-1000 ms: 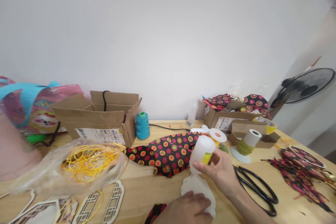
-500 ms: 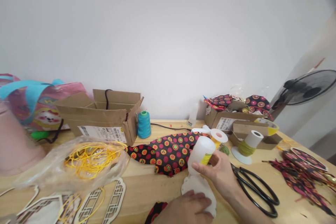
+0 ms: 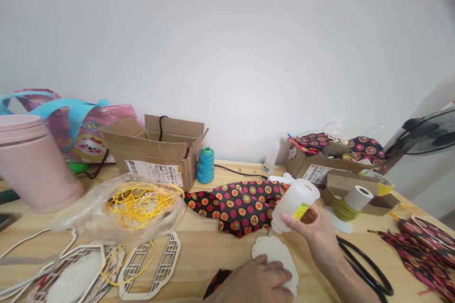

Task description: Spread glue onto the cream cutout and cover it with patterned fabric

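The right hand [image 3: 317, 239] has its grip closed around a white squeeze bottle [image 3: 294, 202], thumb and fingers pinching the body just below the yellow label. The bottle is tilted nozzle-down, its tip just above the far edge of a flat white scalloped cutout [image 3: 276, 252], an angle that appears meant to bring the contents to the nozzle. The cutout lies on the bench [image 3: 209, 251] close to the near edge, right of centre. The left hand [image 3: 256, 283] rests on the cutout's near side, grip spread and fingers laid flat, apparently pinning it against sliding.

Surroundings: a black patterned fabric [image 3: 238, 203] lies just beyond the cutout, and black scissors [image 3: 369, 267] lie just beside the right forearm. A spool of green cord [image 3: 350, 202] and small cartons stand towards the far right corner. Towards the left are a teal thread cone [image 3: 205, 165], an open cardboard box [image 3: 159, 151], a plastic bag of yellow cord [image 3: 137, 206], wooden lattice frames [image 3: 151, 265] and a pink container [image 3: 33, 168]. Nothing lies between nozzle and cutout.
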Action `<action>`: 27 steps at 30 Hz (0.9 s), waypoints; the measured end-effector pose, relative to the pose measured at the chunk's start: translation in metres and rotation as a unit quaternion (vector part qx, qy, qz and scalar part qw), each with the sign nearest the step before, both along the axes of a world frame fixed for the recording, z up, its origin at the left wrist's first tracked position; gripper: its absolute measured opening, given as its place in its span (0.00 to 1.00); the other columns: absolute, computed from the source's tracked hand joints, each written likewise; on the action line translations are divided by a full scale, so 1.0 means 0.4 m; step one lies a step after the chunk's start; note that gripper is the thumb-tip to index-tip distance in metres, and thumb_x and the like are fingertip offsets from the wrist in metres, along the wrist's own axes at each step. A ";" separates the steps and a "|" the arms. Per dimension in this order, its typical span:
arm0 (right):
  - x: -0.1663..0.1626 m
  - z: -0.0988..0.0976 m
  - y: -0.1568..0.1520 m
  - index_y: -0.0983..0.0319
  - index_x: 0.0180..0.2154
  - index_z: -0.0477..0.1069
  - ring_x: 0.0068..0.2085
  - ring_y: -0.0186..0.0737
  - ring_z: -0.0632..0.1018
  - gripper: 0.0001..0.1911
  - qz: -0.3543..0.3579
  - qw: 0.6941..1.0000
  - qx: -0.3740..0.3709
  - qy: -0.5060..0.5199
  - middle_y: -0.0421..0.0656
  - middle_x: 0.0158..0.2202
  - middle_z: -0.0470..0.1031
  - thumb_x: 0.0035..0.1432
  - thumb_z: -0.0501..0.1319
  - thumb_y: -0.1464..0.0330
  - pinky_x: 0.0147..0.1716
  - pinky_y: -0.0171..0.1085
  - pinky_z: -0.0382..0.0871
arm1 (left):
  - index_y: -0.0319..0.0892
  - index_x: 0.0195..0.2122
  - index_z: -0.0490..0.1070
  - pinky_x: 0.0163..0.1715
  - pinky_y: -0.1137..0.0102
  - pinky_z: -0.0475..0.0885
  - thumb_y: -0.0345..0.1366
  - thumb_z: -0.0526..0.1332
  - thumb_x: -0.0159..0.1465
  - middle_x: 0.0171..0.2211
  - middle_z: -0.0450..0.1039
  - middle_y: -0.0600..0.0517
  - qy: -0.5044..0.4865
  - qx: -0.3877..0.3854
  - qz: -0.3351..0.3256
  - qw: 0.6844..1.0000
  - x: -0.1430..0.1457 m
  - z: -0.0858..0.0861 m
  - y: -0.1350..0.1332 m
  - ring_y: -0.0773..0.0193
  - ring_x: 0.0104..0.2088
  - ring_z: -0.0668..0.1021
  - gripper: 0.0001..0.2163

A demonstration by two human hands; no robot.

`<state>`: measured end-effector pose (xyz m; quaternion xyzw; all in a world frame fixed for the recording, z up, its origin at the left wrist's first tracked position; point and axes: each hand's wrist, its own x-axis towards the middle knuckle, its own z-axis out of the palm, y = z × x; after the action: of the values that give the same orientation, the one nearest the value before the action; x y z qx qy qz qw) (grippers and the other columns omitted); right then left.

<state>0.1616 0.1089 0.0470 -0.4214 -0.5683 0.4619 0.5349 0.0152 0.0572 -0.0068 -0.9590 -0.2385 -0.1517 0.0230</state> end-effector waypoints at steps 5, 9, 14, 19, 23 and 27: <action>-0.011 -0.008 -0.007 0.62 0.27 0.71 0.29 0.45 0.76 0.12 0.011 1.000 0.010 -0.009 0.44 0.27 0.78 0.37 0.69 0.65 0.28 0.39 0.71 | 0.40 0.32 0.69 0.39 0.73 0.65 0.33 0.57 0.60 0.40 0.75 0.53 0.008 0.007 0.005 1.000 0.000 0.005 -0.005 0.66 0.42 0.74 0.04; -0.008 -0.014 -0.004 0.62 0.27 0.71 0.28 0.44 0.76 0.13 0.023 0.999 0.017 -0.037 0.43 0.27 0.77 0.36 0.69 0.65 0.28 0.39 0.71 | 0.39 0.32 0.69 0.39 0.73 0.65 0.34 0.56 0.60 0.39 0.75 0.53 -0.002 0.007 0.006 1.000 0.001 0.005 -0.004 0.66 0.41 0.74 0.05; -0.008 -0.010 -0.006 0.62 0.27 0.72 0.28 0.42 0.75 0.12 0.002 0.999 0.018 -0.026 0.42 0.27 0.77 0.37 0.69 0.66 0.28 0.37 0.71 | 0.39 0.33 0.69 0.39 0.73 0.65 0.33 0.56 0.60 0.40 0.74 0.52 0.010 -0.002 0.006 1.000 0.000 0.010 -0.004 0.66 0.41 0.74 0.05; -0.007 -0.013 0.000 0.62 0.28 0.71 0.29 0.45 0.77 0.14 0.017 0.998 0.033 -0.046 0.45 0.28 0.78 0.37 0.68 0.64 0.28 0.40 0.73 | 0.39 0.33 0.69 0.39 0.73 0.64 0.34 0.54 0.62 0.40 0.74 0.52 -0.007 0.010 0.002 1.000 0.000 0.006 -0.005 0.65 0.41 0.74 0.06; 0.000 -0.010 0.003 0.62 0.28 0.71 0.30 0.46 0.77 0.13 0.006 0.996 0.043 -0.072 0.45 0.28 0.78 0.37 0.68 0.64 0.28 0.40 0.73 | 0.39 0.32 0.69 0.40 0.73 0.64 0.34 0.53 0.62 0.40 0.75 0.51 -0.005 0.008 -0.002 1.000 0.002 0.005 -0.004 0.65 0.42 0.74 0.07; -0.005 -0.008 -0.002 0.61 0.27 0.71 0.28 0.43 0.76 0.11 0.015 0.998 0.032 -0.056 0.42 0.26 0.77 0.38 0.68 0.65 0.27 0.37 0.71 | 0.39 0.33 0.69 0.40 0.73 0.63 0.34 0.54 0.62 0.40 0.74 0.51 -0.001 -0.002 0.000 1.000 0.001 0.009 -0.004 0.65 0.42 0.74 0.07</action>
<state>0.1597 0.1081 0.0436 -0.4208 -0.6176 0.4275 0.5086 0.0156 0.0557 -0.0031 -0.9589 -0.2383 -0.1524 0.0212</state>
